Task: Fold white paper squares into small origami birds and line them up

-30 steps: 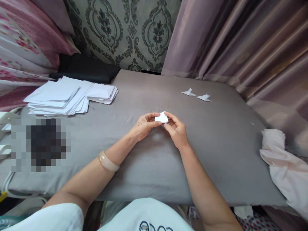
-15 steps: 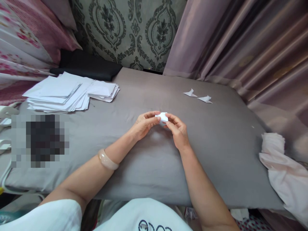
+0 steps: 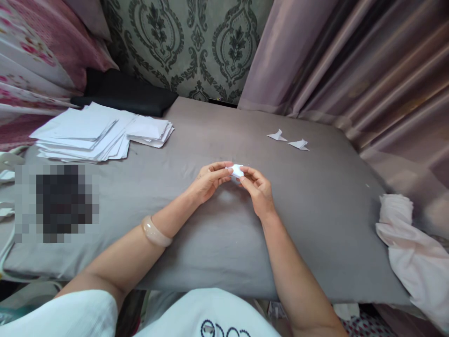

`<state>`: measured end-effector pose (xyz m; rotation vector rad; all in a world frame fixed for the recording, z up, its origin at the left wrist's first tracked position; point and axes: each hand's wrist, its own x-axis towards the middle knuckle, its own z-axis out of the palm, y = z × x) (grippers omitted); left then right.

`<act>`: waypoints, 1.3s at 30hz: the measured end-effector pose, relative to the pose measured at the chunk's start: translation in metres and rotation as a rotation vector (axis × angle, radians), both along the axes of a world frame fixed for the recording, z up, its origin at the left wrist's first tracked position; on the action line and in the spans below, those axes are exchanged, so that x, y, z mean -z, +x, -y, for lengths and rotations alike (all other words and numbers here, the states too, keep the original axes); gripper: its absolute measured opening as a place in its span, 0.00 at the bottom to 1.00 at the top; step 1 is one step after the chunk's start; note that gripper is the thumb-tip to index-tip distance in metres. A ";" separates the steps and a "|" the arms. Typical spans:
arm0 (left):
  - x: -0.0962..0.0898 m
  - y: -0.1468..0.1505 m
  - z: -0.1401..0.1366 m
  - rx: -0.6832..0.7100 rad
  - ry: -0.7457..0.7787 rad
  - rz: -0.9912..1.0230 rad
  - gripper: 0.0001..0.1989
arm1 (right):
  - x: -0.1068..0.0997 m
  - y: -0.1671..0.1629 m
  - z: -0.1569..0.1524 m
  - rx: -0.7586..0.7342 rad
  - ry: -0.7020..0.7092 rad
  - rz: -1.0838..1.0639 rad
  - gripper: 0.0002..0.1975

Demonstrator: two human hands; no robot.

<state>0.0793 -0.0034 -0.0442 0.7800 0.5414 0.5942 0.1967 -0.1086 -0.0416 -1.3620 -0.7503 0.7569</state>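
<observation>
On grey cloth [image 3: 210, 252], folding seemingly partway

Large paper stack [image 3: 79, 127] and smaller stack [image 3: 149, 127] lie flat, apparently unworked. Left hand [image 3: 210, 181] and right hand [image 3: 258, 191] pinch close together. Two folded shapes [image 3: 277, 135] [image 3: 299, 144] beyond look finished; the small white paper [image 3: 237, 171] between the fingertips seems unfinished.

That small white paper [image 3: 237, 172], folded into layers, sits pinched between the left fingers [image 3: 220, 174] and right fingers [image 3: 255, 175].
</observation>
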 end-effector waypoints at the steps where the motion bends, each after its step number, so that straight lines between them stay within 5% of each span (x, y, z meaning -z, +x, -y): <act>1: 0.000 0.000 0.000 0.003 0.006 -0.001 0.16 | 0.000 0.000 0.000 0.006 -0.003 -0.001 0.16; 14: -0.002 -0.002 0.002 0.041 0.247 -0.141 0.20 | 0.003 0.002 -0.002 0.086 -0.030 0.058 0.13; 22: -0.002 0.000 0.007 0.081 0.456 -0.255 0.20 | 0.010 0.007 -0.001 0.226 0.040 0.592 0.11; 29: 0.003 -0.001 0.009 0.128 0.733 -0.416 0.10 | 0.005 -0.001 0.000 0.078 0.177 0.829 0.08; 34: 0.007 0.002 0.007 0.025 0.381 -0.330 0.13 | 0.000 -0.005 0.001 0.304 0.189 0.785 0.09; 39: 0.005 0.005 0.002 -0.091 0.046 -0.151 0.16 | -0.004 -0.015 0.003 0.111 0.057 0.730 0.09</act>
